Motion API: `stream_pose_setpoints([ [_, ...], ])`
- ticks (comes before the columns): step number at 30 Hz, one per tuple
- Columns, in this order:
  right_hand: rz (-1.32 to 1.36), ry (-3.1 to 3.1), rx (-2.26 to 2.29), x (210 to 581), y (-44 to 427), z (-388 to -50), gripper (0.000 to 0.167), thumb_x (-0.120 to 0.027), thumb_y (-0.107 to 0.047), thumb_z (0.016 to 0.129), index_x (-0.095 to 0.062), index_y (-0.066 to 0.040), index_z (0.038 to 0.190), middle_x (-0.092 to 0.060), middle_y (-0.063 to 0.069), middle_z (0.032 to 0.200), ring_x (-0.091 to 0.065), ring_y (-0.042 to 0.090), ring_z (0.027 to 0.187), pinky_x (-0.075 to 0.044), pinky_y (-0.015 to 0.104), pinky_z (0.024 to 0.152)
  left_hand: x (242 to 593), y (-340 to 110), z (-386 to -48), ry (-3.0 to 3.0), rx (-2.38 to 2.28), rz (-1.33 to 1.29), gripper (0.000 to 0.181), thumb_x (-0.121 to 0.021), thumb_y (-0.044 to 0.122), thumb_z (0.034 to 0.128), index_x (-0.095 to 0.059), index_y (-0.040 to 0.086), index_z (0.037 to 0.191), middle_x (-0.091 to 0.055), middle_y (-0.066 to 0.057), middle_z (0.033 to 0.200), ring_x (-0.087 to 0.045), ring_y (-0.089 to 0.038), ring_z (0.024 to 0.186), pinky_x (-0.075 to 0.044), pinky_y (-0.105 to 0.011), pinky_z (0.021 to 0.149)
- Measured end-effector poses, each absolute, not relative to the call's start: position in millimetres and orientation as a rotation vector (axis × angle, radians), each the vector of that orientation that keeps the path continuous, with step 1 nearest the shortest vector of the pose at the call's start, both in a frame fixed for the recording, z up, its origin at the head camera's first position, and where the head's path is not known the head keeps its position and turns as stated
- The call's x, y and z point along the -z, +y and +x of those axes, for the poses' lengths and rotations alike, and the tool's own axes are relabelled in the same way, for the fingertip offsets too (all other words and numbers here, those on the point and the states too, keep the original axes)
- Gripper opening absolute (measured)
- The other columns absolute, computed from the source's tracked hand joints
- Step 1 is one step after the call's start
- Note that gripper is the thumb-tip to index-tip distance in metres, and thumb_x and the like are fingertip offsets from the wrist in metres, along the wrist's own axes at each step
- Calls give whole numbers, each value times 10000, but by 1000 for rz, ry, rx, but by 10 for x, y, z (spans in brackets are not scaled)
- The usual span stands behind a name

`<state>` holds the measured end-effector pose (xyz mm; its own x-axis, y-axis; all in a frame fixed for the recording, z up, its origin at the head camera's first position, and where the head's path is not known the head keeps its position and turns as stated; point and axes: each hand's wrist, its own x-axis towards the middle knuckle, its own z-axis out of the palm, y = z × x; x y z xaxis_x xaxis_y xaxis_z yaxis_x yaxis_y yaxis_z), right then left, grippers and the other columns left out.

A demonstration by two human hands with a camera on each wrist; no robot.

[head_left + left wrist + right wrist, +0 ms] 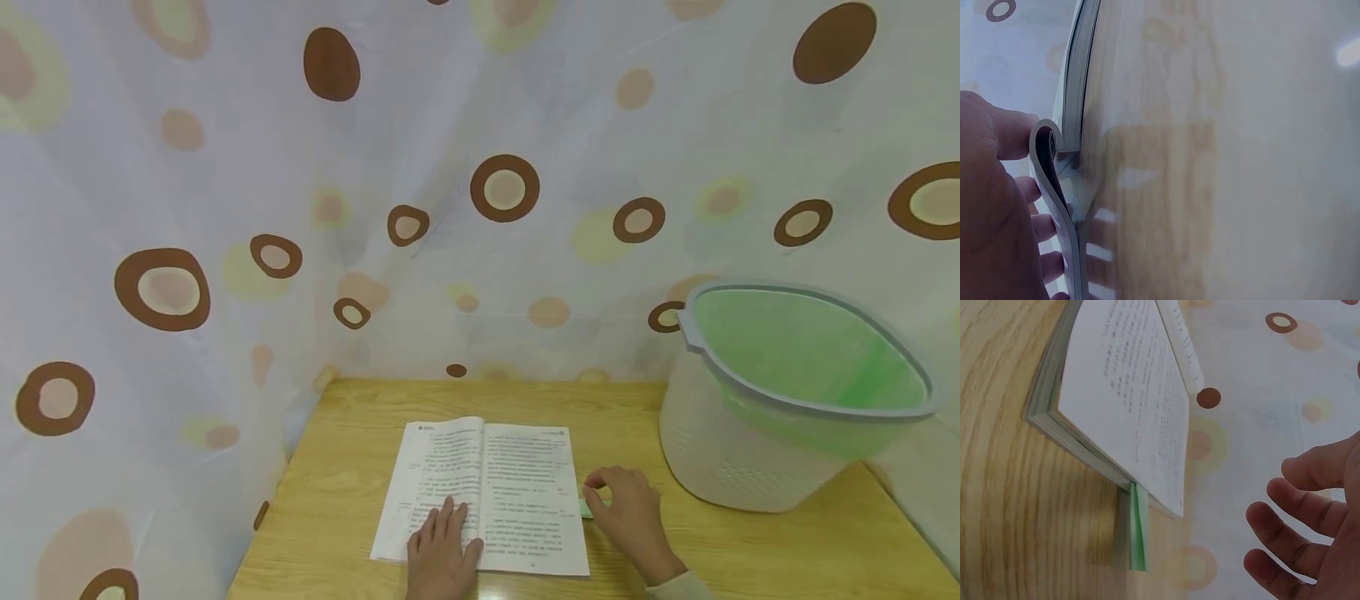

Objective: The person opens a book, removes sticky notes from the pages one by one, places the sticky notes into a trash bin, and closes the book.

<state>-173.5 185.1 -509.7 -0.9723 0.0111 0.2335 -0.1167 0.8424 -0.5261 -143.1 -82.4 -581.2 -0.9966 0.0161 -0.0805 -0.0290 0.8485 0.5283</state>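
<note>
An open book (525, 500) with printed text lies on the wooden table. My left hand (444, 554) rests on the lower part of its left page, fingers extended. In the left wrist view, that hand (997, 206) lies along the curved page edges at the bottom of the book (1072, 219). A green strip (1139, 531), perhaps a bookmark, sticks out from between the pages on the right side. Just right of the book, my right hand (628, 512) hovers by this strip. In the right wrist view the hand (1310, 519) holds nothing; its fingers are loosely bent, apart from the strip.
A tall white and green plastic basket (738, 450) with a grey rim stands on the table, right of the right hand. Behind the wooden table (352, 458) and along its left side hangs a white curtain (420, 125) with brown and yellow spots.
</note>
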Motion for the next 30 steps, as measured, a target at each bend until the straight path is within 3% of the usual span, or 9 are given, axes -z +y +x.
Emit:
stream_pose_setpoints([
  [6,16,-2890,-856,5225,1827,-1762,86,-702,-203,880,-755,-146,916,-757,22,996,-626,295,967,-472,530,748,5791,-825,-1411,2961,-841,25,570,-509,410,968,-447,118,1454,-371,-145,1584,-316,-423,1453,-250,-674,1122],
  [14,-30,-2943,-767,5340,1795,-1765,116,-669,-198,889,-750,-123,926,-753,51,979,-634,318,947,-484,591,767,5824,-834,-1398,2958,-848,20,553,-510,387,972,-456,117,1451,-379,-147,1582,-320,-423,1453,-252,-672,1124],
  [23,-110,-3007,-761,5446,1758,-1792,133,-674,-190,870,-736,-99,945,-727,62,975,-593,288,927,-450,514,765,5854,-821,-1369,2925,-851,-7,576,-512,424,968,-446,138,1464,-362,-132,1595,-302,-416,1467,-234,-680,1131],
  [30,-96,-2984,-751,5487,1693,-1863,203,-682,-199,859,-729,-66,1005,-721,71,965,-596,307,928,-438,560,766,5842,-831,-1386,2978,-847,13,558,-498,406,972,-456,124,1452,-386,-137,1578,-324,-422,1449,-248,-677,1122],
])
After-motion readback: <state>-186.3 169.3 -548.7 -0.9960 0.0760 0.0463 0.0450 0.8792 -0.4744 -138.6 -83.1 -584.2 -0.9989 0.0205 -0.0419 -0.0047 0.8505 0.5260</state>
